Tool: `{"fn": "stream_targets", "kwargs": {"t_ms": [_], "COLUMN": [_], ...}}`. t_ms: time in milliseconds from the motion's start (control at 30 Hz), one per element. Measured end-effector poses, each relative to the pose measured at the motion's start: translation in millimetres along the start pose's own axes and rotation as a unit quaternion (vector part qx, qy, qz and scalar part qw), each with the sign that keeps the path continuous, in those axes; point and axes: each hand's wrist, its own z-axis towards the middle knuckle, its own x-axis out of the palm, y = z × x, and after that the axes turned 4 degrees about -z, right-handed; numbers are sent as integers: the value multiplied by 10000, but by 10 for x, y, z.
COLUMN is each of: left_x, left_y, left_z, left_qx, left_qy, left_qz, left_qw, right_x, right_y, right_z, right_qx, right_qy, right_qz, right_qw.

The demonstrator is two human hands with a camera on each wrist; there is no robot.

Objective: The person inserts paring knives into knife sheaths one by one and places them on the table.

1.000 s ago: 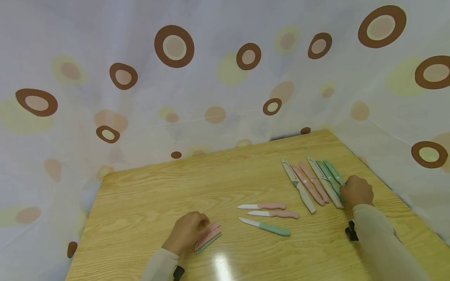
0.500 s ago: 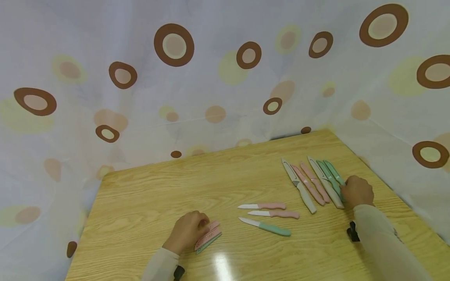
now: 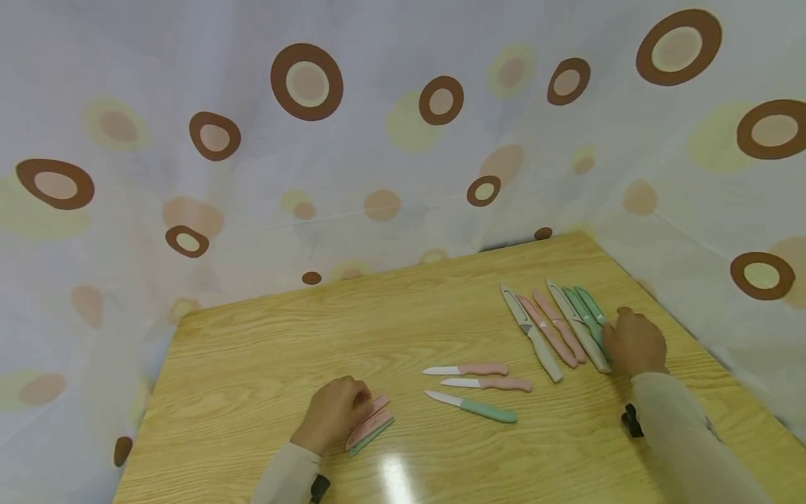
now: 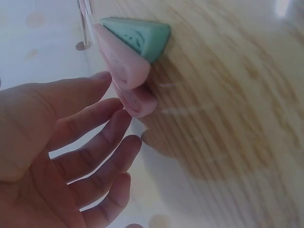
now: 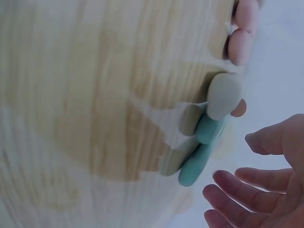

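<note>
In the head view, my left hand (image 3: 334,416) is at two pink blade sheaths (image 3: 371,425) and a green sheath (image 3: 371,439), lying side by side. Its fingers are loosely bent in the left wrist view; thumb and index tips are at the edges of the upper pink sheath (image 4: 124,64) and lower pink sheath (image 4: 138,102). My right hand (image 3: 636,343) is beside the outermost green sheathed knife (image 3: 590,302). In the right wrist view, its thumb and fingers are spread, apart from the green handle (image 5: 195,166). Three bare paring knives lie between: pink (image 3: 483,369), pink (image 3: 506,383), green (image 3: 489,410).
Left of the green pair, a row holds a grey sheathed knife (image 3: 579,327), two pink sheathed knives (image 3: 557,329) and another grey sheathed knife (image 3: 532,336). The wooden table (image 3: 283,336) ends at a patterned curtain (image 3: 352,161) behind and to the right.
My right hand has loosened and come off the outermost green knife's handle. The left hand has stayed at the sheaths; the view has shifted slightly.
</note>
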Motion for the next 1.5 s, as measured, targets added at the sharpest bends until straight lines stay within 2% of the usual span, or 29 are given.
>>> {"fn": "stream_targets", "kwargs": {"t_ms": [267,500,700,933,1167,1333,1500], "left_x": [-11,15,-7,-40,-7,-31,-134], "left_y": [-47,-40,-45,-48,-8,13,-19], "left_z": [5,37,28,12,-13,-6,42], "left_qx": [-69,37,-133,-218,107,391,568], "left_qy": [52,-33,34,181,333,94,-615], "left_qz": [156,227,401,622,611,762,786], "left_qw": [9998,9997,9991,9977,9975,9963,9934], "right_x": [-57,-77,-64,-7,63,70,85], "right_y": [153,349,580,777,823,852,901], "right_z": [-86,-206,-408,-517,-575,-585,-590], "right_qx": [-349,-660,-1050,-1477,-1769,-1860,-1872], "right_qy": [-251,-139,-71,-304,-200,-165,-56], "right_qz": [153,295,333,316,303,360,503], "right_qw": [9990,9973,9939,9881,9836,9818,9810]}}
